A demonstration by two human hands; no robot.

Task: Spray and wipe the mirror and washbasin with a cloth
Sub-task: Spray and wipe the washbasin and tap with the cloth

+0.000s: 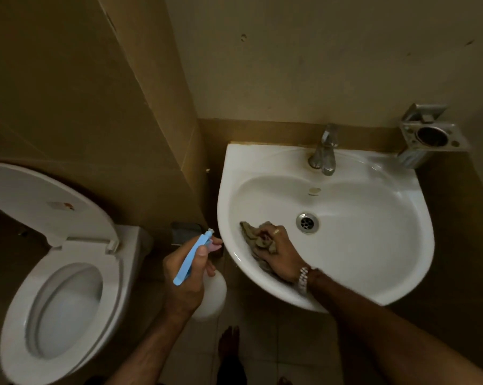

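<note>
The white washbasin (373,218) hangs on the wall at centre right, with a chrome tap (325,151) at its back and a metal drain (307,223) in the bowl. My right hand (279,250) presses a crumpled brownish cloth (258,241) against the bowl's near-left inner side, left of the drain. My left hand (183,276) grips a white spray bottle (209,295) with a light blue trigger head, held just left of the basin's rim, nozzle pointing up and right. No mirror is in view.
A white toilet (62,287) with its lid raised stands at the left. A projecting tiled wall column (140,107) separates it from the basin. A metal holder (432,134) is fixed to the wall at the basin's back right. My bare foot (229,343) is on the tiled floor.
</note>
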